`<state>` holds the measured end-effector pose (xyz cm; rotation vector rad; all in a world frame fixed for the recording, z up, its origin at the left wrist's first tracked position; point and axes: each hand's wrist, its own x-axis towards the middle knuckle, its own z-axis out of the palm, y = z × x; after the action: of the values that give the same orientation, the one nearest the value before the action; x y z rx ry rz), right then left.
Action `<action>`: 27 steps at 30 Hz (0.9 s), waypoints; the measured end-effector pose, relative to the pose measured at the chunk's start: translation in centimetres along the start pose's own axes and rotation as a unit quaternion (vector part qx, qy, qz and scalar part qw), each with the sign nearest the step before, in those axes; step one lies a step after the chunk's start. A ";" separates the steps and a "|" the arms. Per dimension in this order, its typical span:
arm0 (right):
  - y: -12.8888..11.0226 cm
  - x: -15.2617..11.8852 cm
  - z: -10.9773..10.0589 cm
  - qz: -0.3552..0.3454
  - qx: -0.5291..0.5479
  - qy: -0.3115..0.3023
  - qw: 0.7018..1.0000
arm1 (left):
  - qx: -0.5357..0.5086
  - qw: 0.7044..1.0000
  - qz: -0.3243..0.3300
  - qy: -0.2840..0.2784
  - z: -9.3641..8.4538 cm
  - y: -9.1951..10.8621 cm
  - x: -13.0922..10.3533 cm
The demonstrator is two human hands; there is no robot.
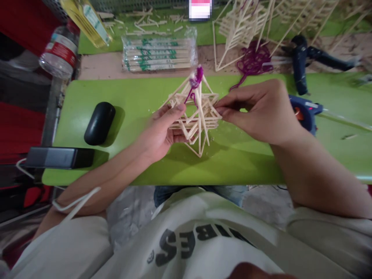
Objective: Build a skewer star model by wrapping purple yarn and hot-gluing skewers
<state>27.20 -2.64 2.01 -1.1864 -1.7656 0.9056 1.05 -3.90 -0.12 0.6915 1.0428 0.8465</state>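
A small frame of thin wooden sticks [200, 116] is held over the green table [139, 168]. Purple yarn [196, 77] is wound at its top, with a loose strand hanging down. My left hand [167, 130] grips the frame's left side, thumb on top and fingers beneath. At the frame's right corner, the thumb and forefinger of my right hand [258, 110] are pinched together; whatever lies between them is too small to make out.
On the left are a black mouse [99, 123] and a dark box [59, 157]. Behind lie packed sticks [159, 54], a purple yarn tangle [255, 60] and a larger stick structure [242, 25]. A blue glue gun [306, 112] sits beyond my right hand, near black-handled tools [300, 64].
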 end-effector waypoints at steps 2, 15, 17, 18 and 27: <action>0.3 0.1 0.0 0.006 0.019 -0.007 1.000 | -0.003 1.000 0.001 -0.007 -0.1 -0.1 0.0; 0.8 0.3 -0.5 0.041 0.025 -0.001 0.999 | -0.004 1.000 -0.001 -0.009 0.0 -0.2 -0.2; 1.1 0.5 -1.1 0.034 0.008 0.024 0.999 | -0.003 1.000 0.005 0.003 0.1 -0.1 -0.3; 1.2 0.6 -1.3 0.031 0.002 0.043 0.999 | -0.006 1.000 0.012 0.006 0.2 0.0 -0.4; 1.2 1.6 -3.1 -0.009 -0.105 0.111 0.988 | -0.025 0.998 0.016 -0.047 0.0 0.3 -0.6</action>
<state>30.04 -0.37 2.57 -1.3478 -1.7163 0.5612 0.86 -4.24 0.42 0.7001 0.9257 0.8586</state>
